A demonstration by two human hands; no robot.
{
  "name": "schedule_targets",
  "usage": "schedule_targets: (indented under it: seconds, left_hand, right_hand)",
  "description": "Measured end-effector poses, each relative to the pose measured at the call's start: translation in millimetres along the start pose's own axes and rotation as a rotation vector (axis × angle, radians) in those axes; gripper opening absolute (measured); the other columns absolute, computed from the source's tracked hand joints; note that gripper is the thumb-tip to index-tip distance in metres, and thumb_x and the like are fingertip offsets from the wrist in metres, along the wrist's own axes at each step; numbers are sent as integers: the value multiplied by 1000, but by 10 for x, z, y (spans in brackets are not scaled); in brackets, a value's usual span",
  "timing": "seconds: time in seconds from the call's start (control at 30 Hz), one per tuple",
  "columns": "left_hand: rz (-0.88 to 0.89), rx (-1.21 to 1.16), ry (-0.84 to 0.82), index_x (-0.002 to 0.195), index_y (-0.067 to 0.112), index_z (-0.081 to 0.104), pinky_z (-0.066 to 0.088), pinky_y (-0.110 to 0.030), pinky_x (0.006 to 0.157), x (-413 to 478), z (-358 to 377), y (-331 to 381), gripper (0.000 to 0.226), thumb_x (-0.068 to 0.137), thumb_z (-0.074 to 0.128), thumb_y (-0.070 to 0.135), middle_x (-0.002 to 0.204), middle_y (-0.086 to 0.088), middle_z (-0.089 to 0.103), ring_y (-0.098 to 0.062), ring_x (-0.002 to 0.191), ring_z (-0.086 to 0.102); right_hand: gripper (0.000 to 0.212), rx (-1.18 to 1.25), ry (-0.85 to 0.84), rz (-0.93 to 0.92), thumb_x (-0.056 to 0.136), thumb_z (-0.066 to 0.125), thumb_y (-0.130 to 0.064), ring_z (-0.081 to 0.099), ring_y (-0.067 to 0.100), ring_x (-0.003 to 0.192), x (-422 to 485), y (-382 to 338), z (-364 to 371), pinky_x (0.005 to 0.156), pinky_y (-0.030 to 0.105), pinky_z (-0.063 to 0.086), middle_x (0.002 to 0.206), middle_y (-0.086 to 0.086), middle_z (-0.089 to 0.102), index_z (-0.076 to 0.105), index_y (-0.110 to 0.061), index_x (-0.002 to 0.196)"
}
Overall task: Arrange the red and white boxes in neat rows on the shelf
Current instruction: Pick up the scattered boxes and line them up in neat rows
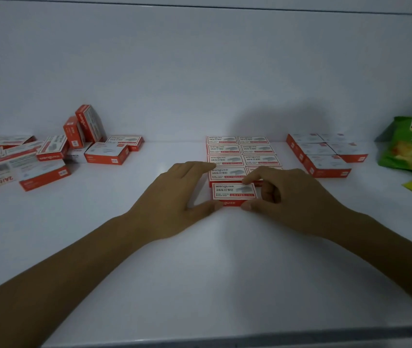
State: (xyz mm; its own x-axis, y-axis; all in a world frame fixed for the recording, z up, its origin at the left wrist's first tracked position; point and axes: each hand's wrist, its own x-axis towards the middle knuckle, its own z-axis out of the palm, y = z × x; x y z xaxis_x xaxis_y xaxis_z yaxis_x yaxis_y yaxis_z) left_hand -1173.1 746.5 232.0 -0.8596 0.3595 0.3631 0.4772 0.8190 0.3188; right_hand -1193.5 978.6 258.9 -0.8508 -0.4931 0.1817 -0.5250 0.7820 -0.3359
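The right hand (288,194) pinches the right end of a red and white box (234,192), forefinger on the far corner, thumb on the near red face. The left hand (182,189) takes the other end: thumb pressed to the near face, fingers lying out long over the left edge and on towards the far side. Both hands are on it, one at each end, neither the nearer.

The box lies flat on the shelf (200,272), label up, long axis running left to right, parallel to the tidy block of boxes (240,153) just beyond it. It sits at the near end of the block's left column, hard up against the last box there. Whether the two touch cannot be told.

So the move looks like a short, straight push away from the person, keeping that long axis square.

Well off to the left waits the loose pile (49,156). To the right sits a smaller group (325,154).
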Motion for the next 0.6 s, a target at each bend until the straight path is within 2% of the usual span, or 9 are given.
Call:
schedule_targets:
  seconds: [0.2,0.6]
  left_hand:
    - [60,20,16,130,19,53,39,-24,97,-12,30,-25,64,83,41,61,133,2,52,-14,119,50]
    - [40,11,-3,132,21,51,33,-19,96,-4,20,-7,69,81,36,63,137,4,51,-13,121,49]
  right_hand:
    - [51,22,17,24,79,56,-57,53,5,66,10,10,56,59,14,35,73,-10,56,51,-34,124]
    - [50,3,73,57,80,56,-57,47,1,62,10,7,88,58,14,31,68,-15,50,52,-34,124]
